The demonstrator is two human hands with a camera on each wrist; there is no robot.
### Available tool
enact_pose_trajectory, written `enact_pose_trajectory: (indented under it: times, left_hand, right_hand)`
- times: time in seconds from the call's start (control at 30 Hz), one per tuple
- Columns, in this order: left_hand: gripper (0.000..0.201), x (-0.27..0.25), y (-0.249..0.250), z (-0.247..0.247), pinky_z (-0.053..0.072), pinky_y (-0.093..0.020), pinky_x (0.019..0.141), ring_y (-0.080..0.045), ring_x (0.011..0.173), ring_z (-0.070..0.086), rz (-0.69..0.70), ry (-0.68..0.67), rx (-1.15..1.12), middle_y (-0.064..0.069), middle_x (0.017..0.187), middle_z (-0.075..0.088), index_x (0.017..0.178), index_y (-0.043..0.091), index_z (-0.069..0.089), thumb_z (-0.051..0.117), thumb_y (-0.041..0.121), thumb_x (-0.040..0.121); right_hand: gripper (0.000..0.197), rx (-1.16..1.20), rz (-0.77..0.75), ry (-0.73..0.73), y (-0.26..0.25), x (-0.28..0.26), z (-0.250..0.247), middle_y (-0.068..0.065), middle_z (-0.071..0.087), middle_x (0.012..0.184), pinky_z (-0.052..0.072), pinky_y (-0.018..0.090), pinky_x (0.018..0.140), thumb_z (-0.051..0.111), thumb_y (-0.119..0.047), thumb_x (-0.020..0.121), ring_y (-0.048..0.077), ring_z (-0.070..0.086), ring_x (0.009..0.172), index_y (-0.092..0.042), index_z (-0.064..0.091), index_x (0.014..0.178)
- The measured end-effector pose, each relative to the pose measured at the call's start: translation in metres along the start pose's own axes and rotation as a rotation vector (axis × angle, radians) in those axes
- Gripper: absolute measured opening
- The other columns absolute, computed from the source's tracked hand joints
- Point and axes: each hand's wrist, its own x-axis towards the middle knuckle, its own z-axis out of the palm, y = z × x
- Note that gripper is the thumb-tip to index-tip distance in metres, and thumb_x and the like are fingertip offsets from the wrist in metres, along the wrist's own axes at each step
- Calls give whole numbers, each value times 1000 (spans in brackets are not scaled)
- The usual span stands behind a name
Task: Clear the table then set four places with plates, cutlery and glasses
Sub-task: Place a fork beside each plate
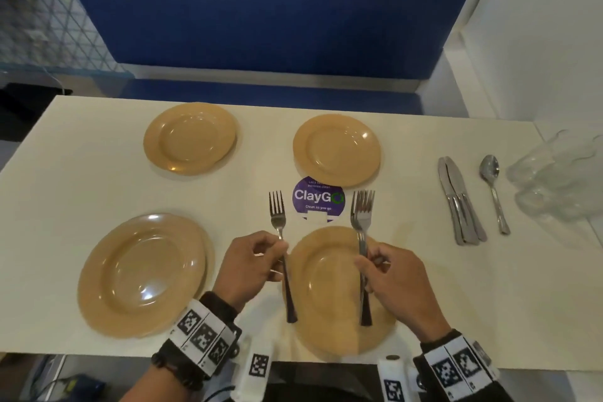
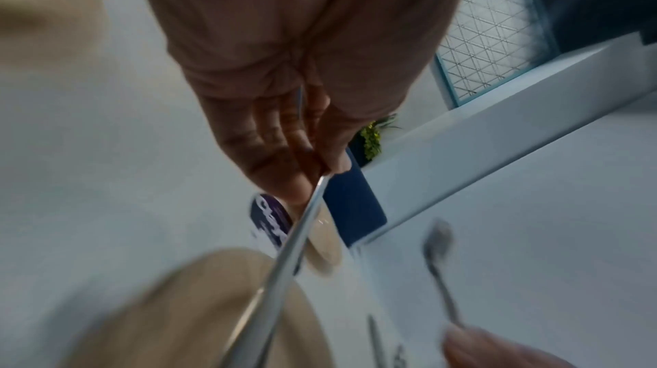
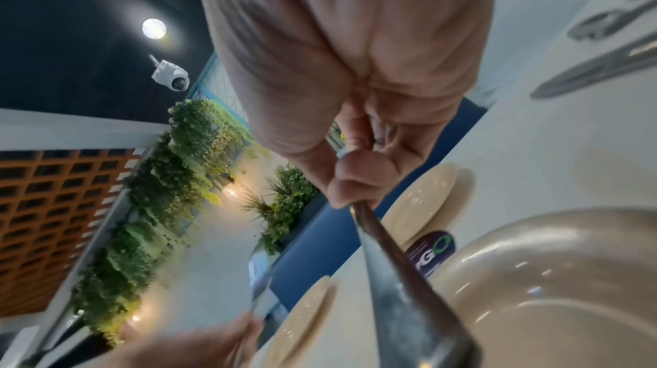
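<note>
The left hand (image 1: 253,263) is raised over the desk (image 1: 81,179), fingers and thumb pinching the stem of a single fork (image 1: 281,248), tines pointing away. The right hand (image 1: 396,274) grips a small bunch of forks (image 1: 362,238) the same way, their handles hanging over the near-right plate (image 1: 323,287) that lies between and under both hands.

Left of the left hand sits the near-left plate (image 1: 143,271); beyond the hands lie the far-left plate (image 1: 191,139) and far-right plate (image 1: 336,150), with a round purple sticker (image 1: 318,199) between the fork heads. Bare desk stretches right of the right hand as far as the knives (image 1: 460,202) and a spoon (image 1: 492,189), near the desk's right edge.

The glasses (image 1: 554,173) past the spoon are blurred and cut off by the frame. How many forks the right hand carries is unclear. Both wrist views are smeared.
</note>
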Motion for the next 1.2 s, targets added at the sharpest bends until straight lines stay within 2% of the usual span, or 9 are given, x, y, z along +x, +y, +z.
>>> enact_pose_trajectory:
  times: [0.07,0.17,0.23,0.3,0.4,0.57,0.67,0.93,1.2]
  left_hand:
    - [14,2,-17,-24,57,-29,59,-32,64,70,-35,57,64,-12,72,69,80,4,71,70,11,92]
    - [13,4,-51,-37,56,-33,60,-20,59,64,-142,31,217,-5,64,70,76,10,72,72,10,89]
    - [9,6,-73,-32,60,-38,67,-19,59,65,-207,2,314,-7,67,73,77,12,72,74,11,85]
    - [7,10,-87,-19,63,-41,70,-22,62,69,-219,-9,366,-7,70,75,76,14,70,75,13,80]
    - [10,19,-88,-1,60,-34,69,-24,71,71,-203,28,419,-5,76,75,74,16,68,78,14,75]
    - [14,26,-88,12,55,-30,69,-18,72,66,-150,101,509,-1,80,68,77,22,64,78,21,75]
    - [12,23,-91,13,57,-32,70,-18,71,66,-134,122,509,-2,80,68,78,23,63,76,24,76]
    - [10,24,-91,15,57,-37,79,-23,84,65,-85,120,566,-1,84,69,86,24,64,70,28,80]
    - [12,26,-91,15,56,-37,77,-23,80,64,-59,121,568,2,79,64,85,23,63,72,27,80]
  right_hand:
    - [19,-56,28,20,13,-5,-10,-3,68,63,58,38,65,72,-30,88,14,66,59,-20,66,72]
    - [18,-83,77,38,29,-15,-23,-2,69,63,59,44,64,74,-28,87,15,67,56,-18,68,73]
    - [17,-100,104,42,33,-24,-27,-2,69,62,59,39,61,74,-28,87,17,67,57,-21,68,72]
    - [16,-106,126,51,34,-32,-29,-3,69,64,53,24,54,74,-26,88,16,68,59,-21,68,73]
    - [16,-110,142,69,34,-38,-29,-3,69,66,47,14,47,73,-25,88,14,68,58,-21,68,74]
    - [14,-91,151,91,33,-45,-23,-1,69,68,46,14,47,72,-22,89,16,68,60,-19,68,76]
    - [14,-67,157,100,34,-49,-20,1,69,70,49,13,46,73,-21,89,19,67,61,-19,68,75]
    - [15,15,191,93,37,-51,-13,0,68,64,46,16,45,73,-19,88,13,64,49,-17,70,74]
    - [16,29,181,80,37,-49,-9,-5,66,60,46,21,52,73,-20,89,12,63,46,-18,70,74]
